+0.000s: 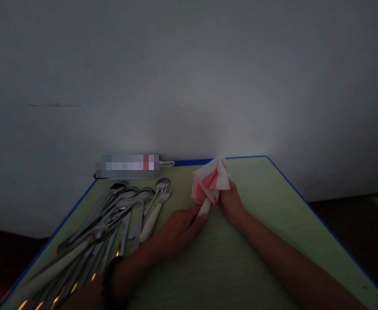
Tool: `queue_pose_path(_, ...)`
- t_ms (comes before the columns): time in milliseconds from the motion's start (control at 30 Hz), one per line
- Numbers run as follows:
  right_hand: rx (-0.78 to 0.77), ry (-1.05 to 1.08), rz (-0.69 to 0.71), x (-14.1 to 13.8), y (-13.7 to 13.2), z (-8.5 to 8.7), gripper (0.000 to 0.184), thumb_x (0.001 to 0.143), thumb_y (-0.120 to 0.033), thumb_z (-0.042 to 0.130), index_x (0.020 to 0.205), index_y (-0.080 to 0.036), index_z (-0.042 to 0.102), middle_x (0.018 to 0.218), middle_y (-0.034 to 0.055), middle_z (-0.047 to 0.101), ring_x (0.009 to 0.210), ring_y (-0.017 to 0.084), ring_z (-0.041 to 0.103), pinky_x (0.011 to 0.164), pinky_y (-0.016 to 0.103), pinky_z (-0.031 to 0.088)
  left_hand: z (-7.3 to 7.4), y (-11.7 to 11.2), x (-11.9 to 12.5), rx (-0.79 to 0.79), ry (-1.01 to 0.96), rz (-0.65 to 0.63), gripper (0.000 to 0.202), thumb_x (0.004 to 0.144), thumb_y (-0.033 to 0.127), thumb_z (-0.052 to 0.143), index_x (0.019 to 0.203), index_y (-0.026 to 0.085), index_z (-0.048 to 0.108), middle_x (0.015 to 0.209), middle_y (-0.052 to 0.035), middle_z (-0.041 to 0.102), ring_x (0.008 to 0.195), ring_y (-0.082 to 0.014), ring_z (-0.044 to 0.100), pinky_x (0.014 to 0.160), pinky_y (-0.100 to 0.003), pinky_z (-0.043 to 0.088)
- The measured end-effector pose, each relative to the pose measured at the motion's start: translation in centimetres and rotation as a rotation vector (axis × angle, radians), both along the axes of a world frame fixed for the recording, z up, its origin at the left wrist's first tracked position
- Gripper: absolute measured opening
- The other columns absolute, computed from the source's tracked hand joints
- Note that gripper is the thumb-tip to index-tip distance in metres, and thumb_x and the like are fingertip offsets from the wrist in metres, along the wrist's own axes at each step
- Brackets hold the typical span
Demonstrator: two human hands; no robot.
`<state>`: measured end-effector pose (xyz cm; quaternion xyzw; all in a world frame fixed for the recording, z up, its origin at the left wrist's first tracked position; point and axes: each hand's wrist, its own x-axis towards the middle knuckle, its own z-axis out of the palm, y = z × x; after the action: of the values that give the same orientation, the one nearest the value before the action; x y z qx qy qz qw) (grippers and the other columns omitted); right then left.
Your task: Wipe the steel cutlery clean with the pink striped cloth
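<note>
My left hand (180, 230) is closed round the white handle (204, 208) of a piece of cutlery that points up and away from me. A pink and white cloth (210, 183) is wrapped round its far end, so I cannot tell whether it is a spoon, fork or knife. Behind and to the right of the cloth, my right hand (232, 203) grips it from the side, its fingers mostly hidden. Left of my left hand lies a white-handled fork (152, 220), beside a heap of metal cutlery (111, 224) with several spoons, forks and knives.
The light green table (266, 189) has a blue edge and stands against a grey wall (189, 77). At the back left lies a pixelated, flat oblong object (129, 167) with a white loop (167, 163) at its right end. My left forearm passes over part of the cutlery.
</note>
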<state>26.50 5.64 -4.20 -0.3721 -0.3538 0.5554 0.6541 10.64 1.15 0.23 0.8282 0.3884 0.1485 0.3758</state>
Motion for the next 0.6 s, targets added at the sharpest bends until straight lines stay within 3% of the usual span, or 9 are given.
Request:
queue_pose_path(100, -0.057, 0.053, -0.002, 0.1, 0.2, 0.0, 0.014, 0.068, -0.03, 0.058, 0.076, -0.019, 0.06, 0.071, 0.0, 0.063, 0.068, 0.015, 0.055, 0.062, 0.026, 0.044, 0.3, -0.3, 0.1, -0.027, -0.018, -0.016, 0.031, 0.093, 0.038, 0.027, 0.082, 0.019, 0.05, 0.066, 0.0024, 0.054, 0.06, -0.0135, 0.051, 0.057, -0.023, 0.036)
queue_pose_path(333, -0.107, 0.39, 0.051, 1.1, 0.9, 0.5, 0.021, 0.07, -0.045, 0.057, 0.066, -0.024, 0.055, 0.067, -0.0025, 0.06, 0.069, 0.015, 0.056, 0.07, 0.03, 0.047, -0.1, 0.1, 0.3, -0.105, -0.088, 0.128, 0.039, 0.093, 0.041, 0.025, 0.07, 0.019, 0.046, 0.058, 0.004, 0.051, 0.055, -0.0123, 0.05, 0.056, -0.023, 0.036)
queue_pose_path(500, -0.069, 0.404, 0.181, 1.4, 0.3, 1.0, 0.027, 0.072, -0.05, 0.054, 0.075, -0.025, 0.061, 0.08, -0.0014, 0.064, 0.079, 0.016, 0.058, 0.077, 0.03, 0.047, -0.9, 0.2, 0.2, -0.167, -0.251, 0.224, 0.036, 0.093, 0.041, 0.024, 0.075, 0.018, 0.046, 0.056, 0.0051, 0.047, 0.051, -0.0112, 0.045, 0.052, -0.022, 0.035)
queue_pose_path(600, -0.058, 0.393, 0.189, 1.4, 0.0, 1.5, 0.03, 0.074, -0.053, 0.052, 0.079, -0.025, 0.062, 0.085, -0.0015, 0.065, 0.083, 0.016, 0.058, 0.08, 0.032, 0.047, -1.1, 0.2, 0.1, -0.186, -0.302, 0.263, 0.035, 0.094, 0.041, 0.022, 0.08, 0.019, 0.045, 0.053, 0.0061, 0.046, 0.047, -0.0109, 0.042, 0.05, -0.022, 0.034)
